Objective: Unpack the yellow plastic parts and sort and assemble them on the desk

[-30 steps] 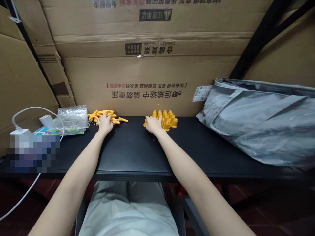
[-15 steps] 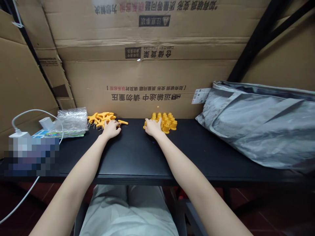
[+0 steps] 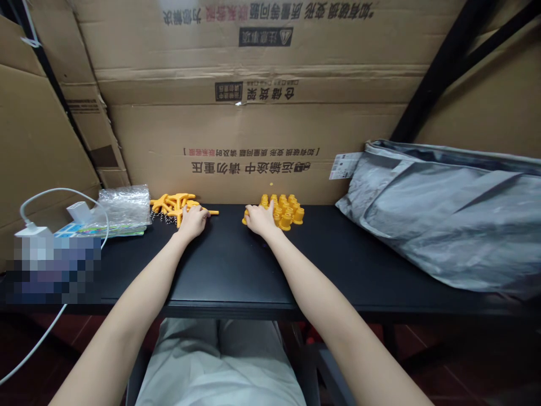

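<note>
I look down on a black tabletop [image 3: 236, 270] backed by brown cardboard [image 3: 236, 127] with upside-down print. My left hand [image 3: 193, 221] bends its fingers at the right end of a heap of yellow branched pieces [image 3: 180, 200] with metal spirals; my right hand [image 3: 261, 220] sits at the left side of the clustered yellow cups [image 3: 286, 217]. From here I cannot tell how far either grip is closed, or whether it has hold of anything. A gray bag [image 3: 443, 220] slumps at right. At left lie clear plastic wrap [image 3: 124, 206] and a white adapter [image 3: 79, 212]; a white cable [image 3: 38, 341] hangs below the edge, above dark red flooring [image 3: 456, 366].
</note>
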A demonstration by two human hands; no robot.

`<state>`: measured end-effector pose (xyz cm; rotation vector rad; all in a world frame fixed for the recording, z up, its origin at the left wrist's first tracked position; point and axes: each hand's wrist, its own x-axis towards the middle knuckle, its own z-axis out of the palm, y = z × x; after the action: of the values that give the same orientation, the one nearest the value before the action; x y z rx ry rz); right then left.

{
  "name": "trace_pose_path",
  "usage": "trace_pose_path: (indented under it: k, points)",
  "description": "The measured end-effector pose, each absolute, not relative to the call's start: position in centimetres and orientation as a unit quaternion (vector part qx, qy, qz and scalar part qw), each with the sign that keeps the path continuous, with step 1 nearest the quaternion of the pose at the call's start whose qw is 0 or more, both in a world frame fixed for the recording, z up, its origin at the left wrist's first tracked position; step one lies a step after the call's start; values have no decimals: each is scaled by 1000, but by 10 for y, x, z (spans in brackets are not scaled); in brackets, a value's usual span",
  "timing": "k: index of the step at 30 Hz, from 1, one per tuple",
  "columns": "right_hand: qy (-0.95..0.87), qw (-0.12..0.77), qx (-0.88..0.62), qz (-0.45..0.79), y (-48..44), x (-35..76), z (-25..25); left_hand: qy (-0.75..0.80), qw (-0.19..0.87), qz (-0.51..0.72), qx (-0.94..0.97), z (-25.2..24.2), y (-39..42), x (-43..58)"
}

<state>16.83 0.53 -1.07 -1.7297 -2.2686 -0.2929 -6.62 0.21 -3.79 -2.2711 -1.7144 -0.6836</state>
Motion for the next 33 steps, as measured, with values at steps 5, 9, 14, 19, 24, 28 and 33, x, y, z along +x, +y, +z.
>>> trace_pose_path:
  k: [5, 9, 14, 19, 24, 28, 33]
  points:
    - [-811, 144, -559, -97, 2, 162, -11, -549, 120, -308, -768, -32, 2, -70]
    - [-828, 176, -528, -66, 0, 155, -13, -527, 113, -359, -762, -26, 1, -69]
    - [-829, 206, -520, -3, 0, 146, -18, -497, 101, -398, -764, -23, -1, -65]
    - [-829, 175, -531, 15, -1, 145, -19, -486, 54, -410, -770, -24, -4, -58]
    - [-832, 151, -533, 8, -3, 145, -19, -501, 4, -406, -764, -27, -6, -50]
    - [-838, 147, -525, -1, -5, 143, -18, -500, -53, -381, -776, -27, -8, -46]
    - [-849, 157, -505, 7, -6, 141, -20, -486, -63, -339, -803, -31, -5, -43]
